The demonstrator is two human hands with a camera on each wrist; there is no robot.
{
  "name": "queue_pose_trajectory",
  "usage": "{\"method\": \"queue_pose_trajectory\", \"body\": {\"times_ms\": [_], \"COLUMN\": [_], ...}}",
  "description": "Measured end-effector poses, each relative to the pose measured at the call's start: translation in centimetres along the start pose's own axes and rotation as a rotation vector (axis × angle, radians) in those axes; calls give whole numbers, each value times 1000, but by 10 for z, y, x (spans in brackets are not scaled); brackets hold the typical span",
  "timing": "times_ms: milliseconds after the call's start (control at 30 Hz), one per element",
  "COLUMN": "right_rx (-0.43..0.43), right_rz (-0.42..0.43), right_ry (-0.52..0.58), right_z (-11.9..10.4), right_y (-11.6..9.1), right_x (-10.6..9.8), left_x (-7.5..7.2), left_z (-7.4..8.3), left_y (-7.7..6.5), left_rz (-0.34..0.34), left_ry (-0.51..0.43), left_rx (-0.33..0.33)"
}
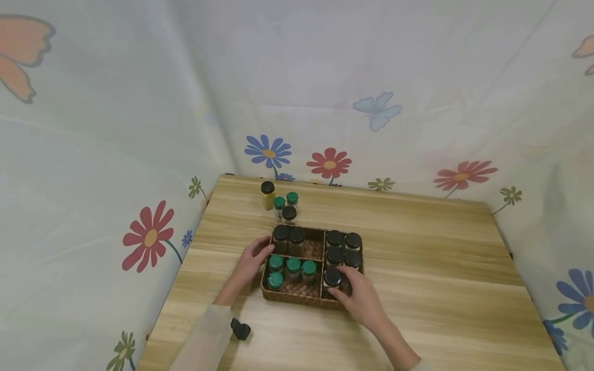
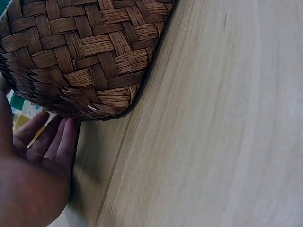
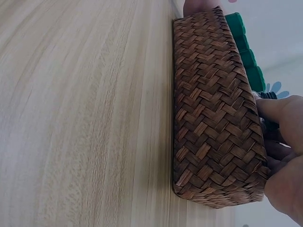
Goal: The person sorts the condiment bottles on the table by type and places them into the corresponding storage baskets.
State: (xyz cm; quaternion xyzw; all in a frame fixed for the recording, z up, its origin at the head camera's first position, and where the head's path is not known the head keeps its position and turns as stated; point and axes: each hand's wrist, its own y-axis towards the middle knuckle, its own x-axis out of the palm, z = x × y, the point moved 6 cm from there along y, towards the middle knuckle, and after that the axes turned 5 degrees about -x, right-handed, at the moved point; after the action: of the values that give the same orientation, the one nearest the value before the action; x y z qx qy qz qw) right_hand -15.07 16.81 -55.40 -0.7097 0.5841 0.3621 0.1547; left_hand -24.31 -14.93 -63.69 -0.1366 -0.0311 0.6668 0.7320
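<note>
A brown woven basket [image 1: 297, 297] with three compartments stands on the table. My right hand [image 1: 364, 299] pinches a black-lidded spice jar [image 1: 332, 277] between thumb and fingers, in the front of the right compartment; its lower part is hidden by the basket wall. Several other black-lidded jars [image 1: 334, 238] stand behind it. My left hand [image 1: 250, 260] rests with loose fingers against the basket's left side; in the left wrist view its fingers [image 2: 66, 142] lie near the woven corner. Several green-lidded jars [image 1: 294, 265] fill part of the front left compartment. Two black-lidded jars [image 1: 281, 233] stand in the back left one.
Behind the basket stand a yellow bottle with a black lid [image 1: 267, 196], two green-lidded jars [image 1: 279, 203] and a black-lidded jar [image 1: 289, 214]. A small black object [image 1: 241, 330] is beside the left sleeve. A flower-printed sheet [image 1: 371, 170] borders the wooden table [image 1: 441, 268].
</note>
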Motion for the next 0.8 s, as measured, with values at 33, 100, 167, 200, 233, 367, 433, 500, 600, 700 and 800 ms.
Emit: {"method": "queue_pose_trajectory", "body": {"times_ms": [33,100,167,200,233,367,433,500,600,700,800], "right_rx": [3,7,10,12,13,3,3,1,-5,-2,25], "right_rz": [-2,-6,-10,-14,-18,-14,-7,1,10,7,-12], "right_ry": [-3,-8,-15,-16,-19,-15,-12,-10,-6,-1,-2], "right_z": [0,0,1,1,1,-2,-3,-3,-4,-4,-4], "right_y": [0,0,-1,-1,-1,-2,-2,-2,-2,-4,-7], "right_x": [0,0,0,0,1,2,2,2,1,0,-2], "left_x": [0,1,1,1,1,0,0,-1,-1,0,-1], "left_z": [0,0,0,0,0,0,0,5,5,7,3], "left_y": [0,0,-1,-1,-1,-1,-2,-3,-3,-5,-4], "left_rz": [-2,-7,-14,-17,-20,-23,-27,-36,-38,-30,-18], "left_ry": [1,-3,-5,-7,-11,-24,-32,-28,-25,-12,0], "left_rx": [1,0,-3,-5,-9,-11,-15,-24,-26,-11,-11]}}
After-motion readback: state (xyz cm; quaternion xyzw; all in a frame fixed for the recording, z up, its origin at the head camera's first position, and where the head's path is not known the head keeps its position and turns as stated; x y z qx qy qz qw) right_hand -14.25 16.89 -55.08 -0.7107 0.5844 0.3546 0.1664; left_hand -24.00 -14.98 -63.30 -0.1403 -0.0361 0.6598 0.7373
